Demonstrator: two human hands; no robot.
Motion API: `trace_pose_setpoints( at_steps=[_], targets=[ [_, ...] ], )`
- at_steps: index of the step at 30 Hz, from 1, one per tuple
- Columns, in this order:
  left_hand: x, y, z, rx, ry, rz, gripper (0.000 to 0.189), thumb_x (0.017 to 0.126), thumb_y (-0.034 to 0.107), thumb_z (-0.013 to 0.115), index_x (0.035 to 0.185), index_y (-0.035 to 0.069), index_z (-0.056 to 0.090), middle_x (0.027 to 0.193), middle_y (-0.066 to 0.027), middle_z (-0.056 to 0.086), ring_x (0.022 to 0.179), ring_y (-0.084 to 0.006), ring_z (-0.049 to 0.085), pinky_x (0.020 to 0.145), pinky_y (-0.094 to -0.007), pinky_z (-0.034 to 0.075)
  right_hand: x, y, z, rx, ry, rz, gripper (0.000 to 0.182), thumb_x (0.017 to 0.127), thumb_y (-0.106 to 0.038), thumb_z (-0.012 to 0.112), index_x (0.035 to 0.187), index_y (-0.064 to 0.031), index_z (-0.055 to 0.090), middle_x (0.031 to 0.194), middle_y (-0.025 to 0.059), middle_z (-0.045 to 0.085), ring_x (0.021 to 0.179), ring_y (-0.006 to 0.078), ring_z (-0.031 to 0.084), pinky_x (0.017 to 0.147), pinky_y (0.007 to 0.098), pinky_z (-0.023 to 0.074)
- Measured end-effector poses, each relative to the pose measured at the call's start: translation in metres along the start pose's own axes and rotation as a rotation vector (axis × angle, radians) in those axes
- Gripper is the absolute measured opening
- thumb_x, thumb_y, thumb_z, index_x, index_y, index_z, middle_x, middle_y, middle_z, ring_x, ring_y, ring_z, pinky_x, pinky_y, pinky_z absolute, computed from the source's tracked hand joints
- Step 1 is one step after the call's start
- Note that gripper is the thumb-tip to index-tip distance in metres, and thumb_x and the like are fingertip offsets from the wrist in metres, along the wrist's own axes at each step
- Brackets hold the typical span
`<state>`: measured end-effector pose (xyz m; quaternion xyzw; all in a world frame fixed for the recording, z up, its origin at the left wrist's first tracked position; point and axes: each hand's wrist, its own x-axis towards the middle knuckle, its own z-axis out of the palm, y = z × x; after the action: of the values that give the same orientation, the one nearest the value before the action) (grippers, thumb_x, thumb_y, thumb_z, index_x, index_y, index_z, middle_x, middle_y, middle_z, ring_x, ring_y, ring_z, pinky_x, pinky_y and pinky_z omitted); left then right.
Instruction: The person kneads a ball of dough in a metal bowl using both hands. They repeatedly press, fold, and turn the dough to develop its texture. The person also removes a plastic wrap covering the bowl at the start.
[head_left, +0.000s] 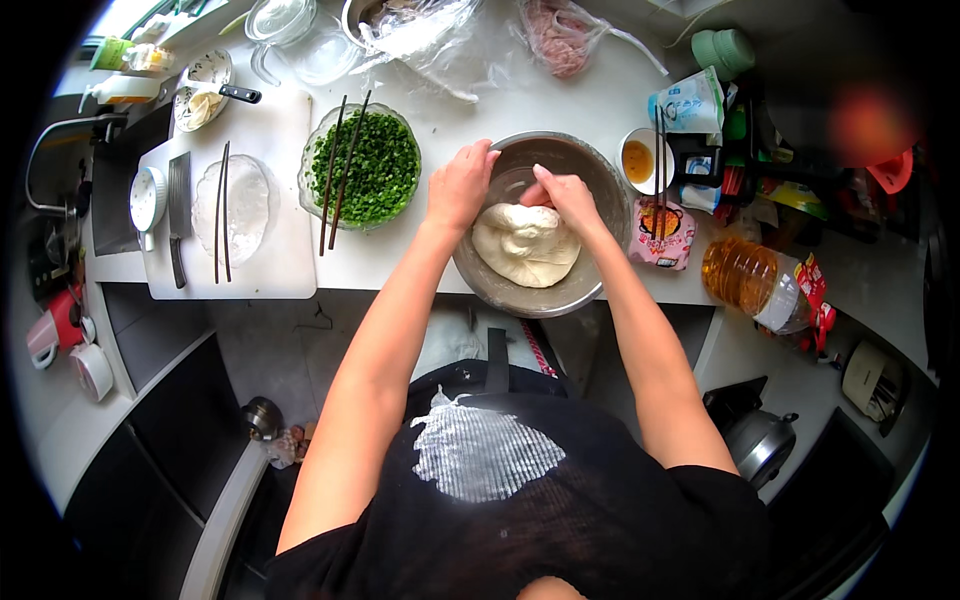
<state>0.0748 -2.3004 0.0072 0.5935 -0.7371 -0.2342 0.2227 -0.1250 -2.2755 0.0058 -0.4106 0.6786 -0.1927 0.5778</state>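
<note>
A smooth lump of pale dough (525, 251) with a folded top sits in a steel mixing bowl (616, 191) at the counter's front edge. My left hand (459, 186) grips the bowl's left rim, its thumb bent over the edge. Inside the bowl, my right hand (568, 201) is at the far right side of the dough with curled fingers. Whether those fingers pinch the dough is hidden.
Left of the bowl stands a glass bowl of chopped greens (375, 169) with chopsticks across it. A cleaver (179, 199) lies on the white cutting board (292, 262). To the right are a small sauce bowl (639, 161), a pink packet (663, 244) and an oil bottle (742, 277).
</note>
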Motion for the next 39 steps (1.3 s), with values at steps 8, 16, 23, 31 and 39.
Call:
trace_pose_setpoints(
  at_steps=[8,16,23,31,39],
  targets=[
    [0.009,0.005,0.004,0.058,-0.068,0.043,0.024,0.099,0.031,0.051,0.111,0.012,0.057,0.097,-0.0127,0.067,0.079,-0.0372,0.066,0.064,-0.0472,0.053,0.009,0.001,0.064,-0.998,0.283,-0.521,0.035,0.082,-0.041,0.058,0.09,-0.011,0.073,0.093,0.0127,0.068,0.088,0.0296,0.063,0.084,0.0415,0.0473],
    [0.006,0.007,0.002,0.031,-0.052,0.064,0.023,0.098,0.032,0.052,0.109,0.013,0.057,0.091,-0.0114,0.065,0.07,-0.0378,0.064,0.058,-0.0477,0.052,-0.053,0.025,0.054,-0.768,0.472,-1.008,0.025,0.078,-0.028,0.057,0.093,-0.0113,0.069,0.084,0.0077,0.064,0.076,0.0273,0.061,0.076,0.0408,0.0467],
    [0.003,0.006,0.003,0.061,-0.031,0.076,0.021,0.098,0.031,0.052,0.106,0.013,0.056,0.086,-0.0108,0.064,0.066,-0.036,0.064,0.055,-0.0451,0.052,0.021,0.034,0.074,-0.827,0.601,-0.821,0.015,0.077,-0.023,0.054,0.079,-0.0152,0.067,0.072,0.0062,0.058,0.069,0.0263,0.058,0.066,0.0412,0.0457],
    [0.009,0.001,0.002,0.052,0.011,0.112,0.022,0.099,0.032,0.05,0.104,0.011,0.056,0.085,-0.0121,0.064,0.069,-0.0375,0.065,0.059,-0.0483,0.052,0.012,-0.004,0.0,0.208,-0.242,-0.258,0.059,0.103,-0.044,0.03,0.105,-0.0005,0.07,0.109,0.0128,0.069,0.104,0.018,0.063,0.098,0.0338,0.0442],
    [0.009,0.006,0.005,0.069,-0.03,0.073,0.025,0.099,0.033,0.051,0.11,0.012,0.059,0.093,-0.0117,0.068,0.077,-0.0371,0.066,0.063,-0.0471,0.053,-0.006,0.051,0.072,-0.835,0.902,-0.365,0.027,0.086,-0.032,0.054,0.079,-0.0123,0.071,0.085,0.0077,0.063,0.086,0.029,0.059,0.076,0.0437,0.0483]
  ],
)
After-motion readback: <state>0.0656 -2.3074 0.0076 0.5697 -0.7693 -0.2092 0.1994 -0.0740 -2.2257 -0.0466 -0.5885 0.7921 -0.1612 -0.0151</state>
